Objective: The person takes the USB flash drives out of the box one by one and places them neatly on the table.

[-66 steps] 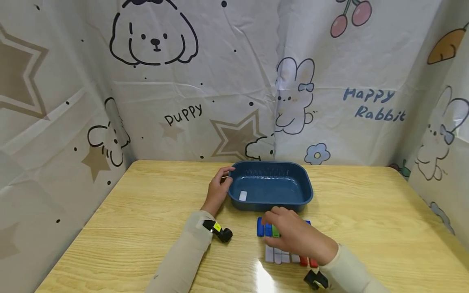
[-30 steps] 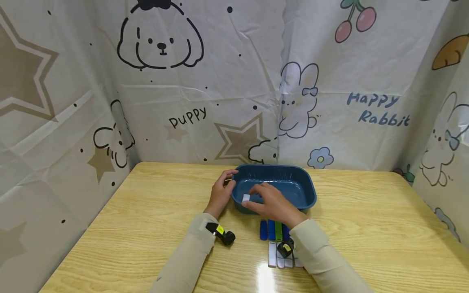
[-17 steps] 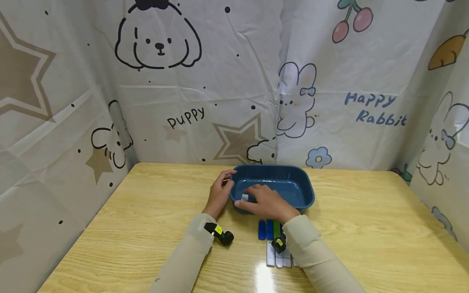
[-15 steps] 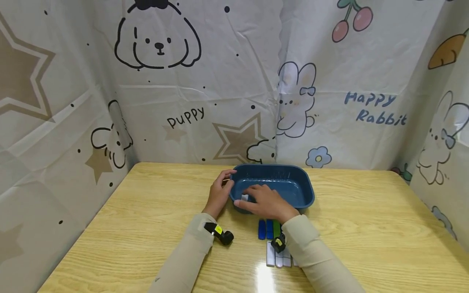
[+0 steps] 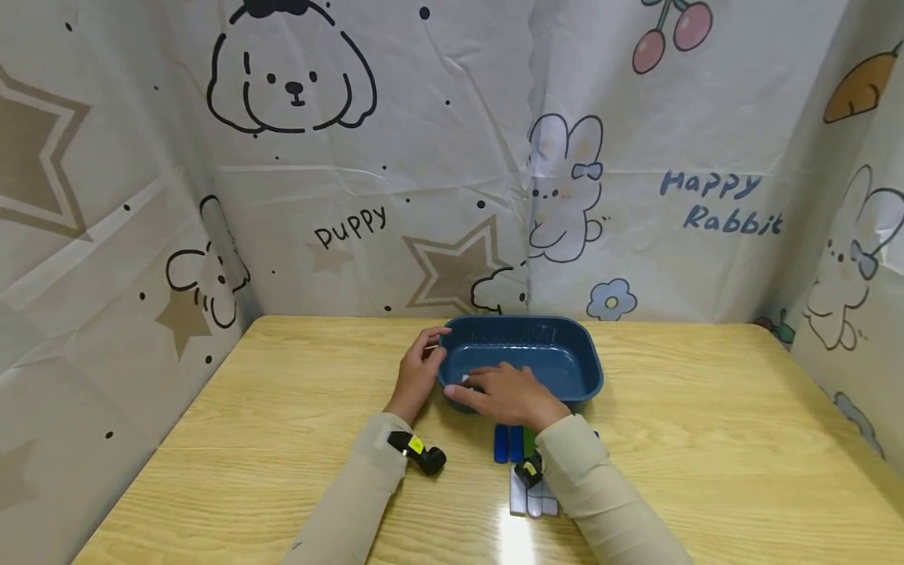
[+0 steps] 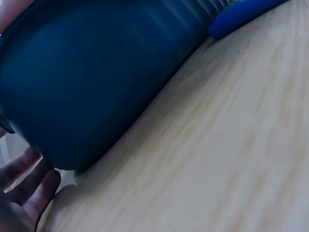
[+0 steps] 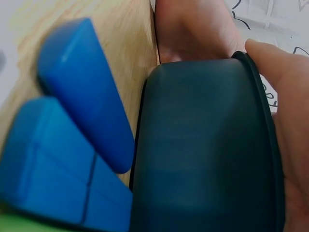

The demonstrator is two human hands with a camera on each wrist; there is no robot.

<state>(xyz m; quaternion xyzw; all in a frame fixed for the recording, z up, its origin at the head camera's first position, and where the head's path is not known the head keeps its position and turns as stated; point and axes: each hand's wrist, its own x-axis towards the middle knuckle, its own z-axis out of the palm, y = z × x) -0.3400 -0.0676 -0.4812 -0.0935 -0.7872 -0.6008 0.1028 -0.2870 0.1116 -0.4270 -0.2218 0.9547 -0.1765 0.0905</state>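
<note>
A dark blue basin (image 5: 544,355) stands on the table, and my left hand (image 5: 417,377) grips its left end, thumb toward the near side and fingertips at the rim. In the left wrist view several fingers (image 6: 41,186) touch the basin's end wall. My right hand (image 5: 504,392) reaches over the front wall, its thumb (image 5: 452,390) at the front left rim and its fingers inside. A corner of a white piece (image 5: 466,378) shows beside those fingers. The front wall hides the fingertips in the right wrist view, so I cannot tell whether they hold anything.
Before the basin lie two blue blocks (image 5: 501,444) and a green block (image 5: 529,443); a blue block (image 7: 87,92) stands close to its wall. Nearer me are several white pieces (image 5: 518,494), partly under my right sleeve (image 5: 593,471). A printed curtain (image 5: 452,157) encloses the table.
My right hand has moved from above the row of blocks into the basin's left part, then slightly lower, covering more of the white piece. My left hand keeps its place.
</note>
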